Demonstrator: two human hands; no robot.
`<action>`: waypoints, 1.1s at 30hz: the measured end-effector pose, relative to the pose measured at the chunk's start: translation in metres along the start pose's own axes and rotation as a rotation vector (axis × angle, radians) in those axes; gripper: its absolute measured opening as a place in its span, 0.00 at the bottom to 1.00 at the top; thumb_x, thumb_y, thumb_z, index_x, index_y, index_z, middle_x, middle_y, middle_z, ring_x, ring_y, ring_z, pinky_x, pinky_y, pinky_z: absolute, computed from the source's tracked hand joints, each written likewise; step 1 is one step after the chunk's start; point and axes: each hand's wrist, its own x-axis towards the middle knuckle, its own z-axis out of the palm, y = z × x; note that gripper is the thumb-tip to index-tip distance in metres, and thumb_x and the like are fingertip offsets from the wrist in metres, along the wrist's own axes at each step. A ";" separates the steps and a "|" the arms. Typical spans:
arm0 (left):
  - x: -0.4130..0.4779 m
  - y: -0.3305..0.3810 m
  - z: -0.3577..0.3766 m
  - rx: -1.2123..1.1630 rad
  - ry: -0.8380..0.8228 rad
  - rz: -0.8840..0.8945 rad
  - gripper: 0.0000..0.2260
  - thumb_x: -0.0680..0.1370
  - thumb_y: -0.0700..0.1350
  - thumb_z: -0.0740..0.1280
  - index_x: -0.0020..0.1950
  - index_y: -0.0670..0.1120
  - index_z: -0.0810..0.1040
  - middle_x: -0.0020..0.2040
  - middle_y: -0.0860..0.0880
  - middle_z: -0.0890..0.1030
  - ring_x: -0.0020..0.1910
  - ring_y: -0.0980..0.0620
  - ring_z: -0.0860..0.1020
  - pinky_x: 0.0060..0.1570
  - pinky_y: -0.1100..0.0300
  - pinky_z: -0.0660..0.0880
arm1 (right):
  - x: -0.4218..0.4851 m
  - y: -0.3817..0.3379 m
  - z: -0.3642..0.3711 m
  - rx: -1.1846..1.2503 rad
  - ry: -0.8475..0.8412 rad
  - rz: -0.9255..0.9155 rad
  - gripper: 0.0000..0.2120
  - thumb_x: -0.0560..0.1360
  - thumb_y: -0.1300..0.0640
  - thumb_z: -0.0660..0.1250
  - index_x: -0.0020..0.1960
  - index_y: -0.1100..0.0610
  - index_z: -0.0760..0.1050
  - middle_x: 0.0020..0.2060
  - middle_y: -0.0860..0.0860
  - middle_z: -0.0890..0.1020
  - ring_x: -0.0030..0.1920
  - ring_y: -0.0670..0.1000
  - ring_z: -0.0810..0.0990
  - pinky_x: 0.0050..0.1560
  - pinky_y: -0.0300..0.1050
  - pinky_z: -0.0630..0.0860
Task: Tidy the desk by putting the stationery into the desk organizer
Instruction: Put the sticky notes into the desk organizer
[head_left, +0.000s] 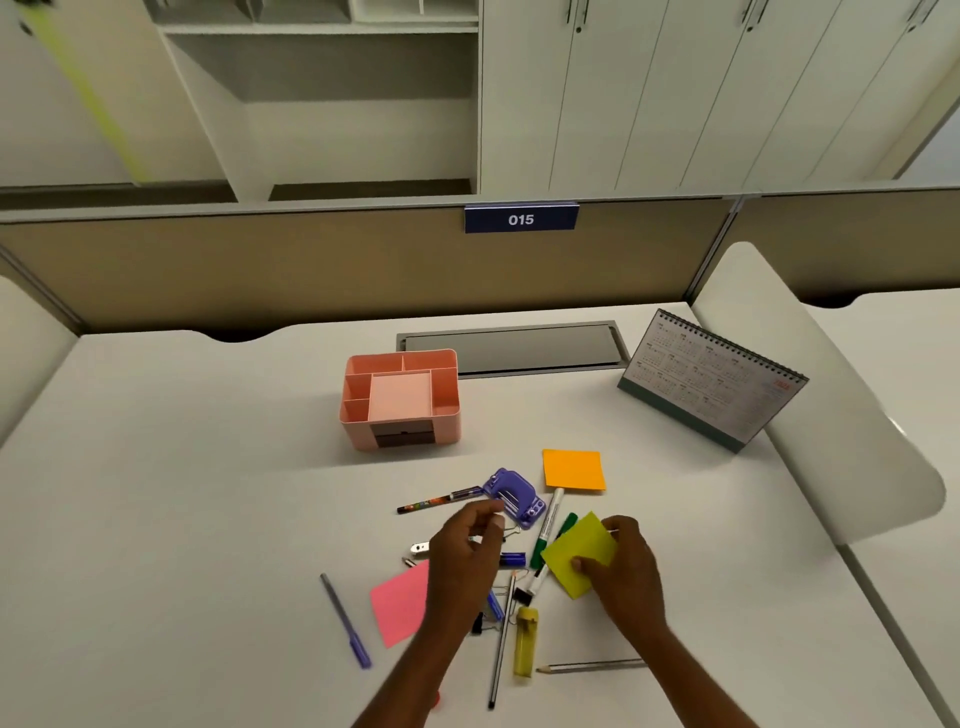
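Two hands over scattered stationery, pink desk organizer (400, 397) standing apart at the far side.

I see the organizer upright on the white desk (182, 467), its compartments holding nothing I can make out. My right hand (623, 571) grips a yellow-green sticky pad (579, 553), thumb on top, lifted at a tilt. My left hand (467, 551) hovers over the pile with fingers curled narrow; whether it holds anything I cannot tell. Just beyond it lie a purple hole punch (514, 496) and an orange sticky pad (573, 469). A pink sticky pad (400, 600), purple pen (345, 621) and yellow lighter (525, 642) lie nearer. A desk calendar (711, 379) stands far right.
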 end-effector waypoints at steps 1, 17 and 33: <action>0.004 0.000 -0.001 0.017 -0.040 -0.005 0.09 0.81 0.43 0.70 0.55 0.56 0.85 0.48 0.55 0.87 0.48 0.57 0.84 0.47 0.63 0.81 | 0.001 -0.007 -0.003 0.065 0.000 -0.014 0.22 0.70 0.56 0.80 0.58 0.49 0.74 0.53 0.50 0.82 0.51 0.54 0.80 0.45 0.46 0.77; 0.137 0.087 -0.080 0.247 0.115 0.436 0.06 0.75 0.38 0.77 0.52 0.44 0.87 0.48 0.50 0.85 0.44 0.51 0.84 0.46 0.53 0.84 | 0.090 -0.234 -0.003 -0.099 0.007 -0.862 0.07 0.77 0.62 0.73 0.53 0.57 0.86 0.45 0.52 0.86 0.44 0.53 0.83 0.46 0.47 0.80; 0.265 0.080 -0.104 0.543 0.217 0.516 0.06 0.78 0.43 0.74 0.54 0.49 0.89 0.49 0.52 0.87 0.45 0.52 0.83 0.46 0.55 0.81 | 0.202 -0.287 0.065 -0.251 0.071 -0.785 0.08 0.75 0.68 0.67 0.47 0.56 0.80 0.40 0.52 0.85 0.40 0.56 0.81 0.37 0.52 0.80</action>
